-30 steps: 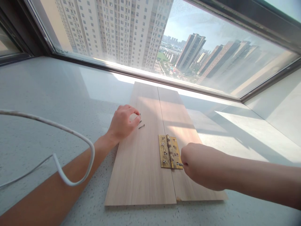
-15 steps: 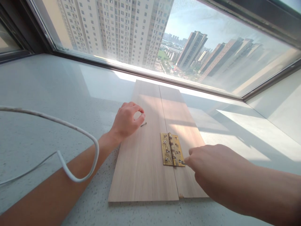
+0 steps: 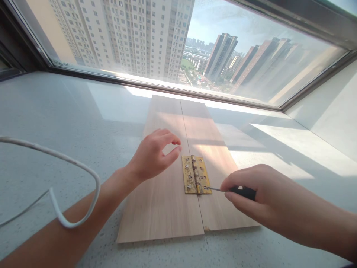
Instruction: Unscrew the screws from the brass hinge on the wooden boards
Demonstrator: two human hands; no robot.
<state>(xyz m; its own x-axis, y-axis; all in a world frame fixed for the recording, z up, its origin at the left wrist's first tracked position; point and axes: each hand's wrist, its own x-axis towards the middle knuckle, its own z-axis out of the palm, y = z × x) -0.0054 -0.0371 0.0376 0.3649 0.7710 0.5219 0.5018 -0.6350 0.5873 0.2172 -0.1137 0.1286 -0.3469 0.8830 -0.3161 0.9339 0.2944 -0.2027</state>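
Note:
Two pale wooden boards lie side by side, the left board [image 3: 161, 201] and the right board [image 3: 212, 145], joined by a brass hinge [image 3: 189, 169] across their seam. My right hand [image 3: 259, 197] is closed round a screwdriver [image 3: 243, 192] with a black handle. Its thin shaft points left, and the tip sits at a screw in the hinge's lower right corner. My left hand [image 3: 153, 156] hovers over the left board just left of the hinge, thumb and forefinger curled into a near pinch. Whatever they hold is hidden.
The boards rest on a grey speckled stone sill [image 3: 69, 115] beneath a wide window [image 3: 195, 41] looking onto high-rise buildings. A white cable [image 3: 83, 171] loops close to the camera over my left forearm. A white wall [image 3: 329, 108] rises at the right.
My left hand left the loose screws further up the left board and came beside the hinge in a pinch. My right hand drew back, baring the screwdriver. The loose screws no longer show.

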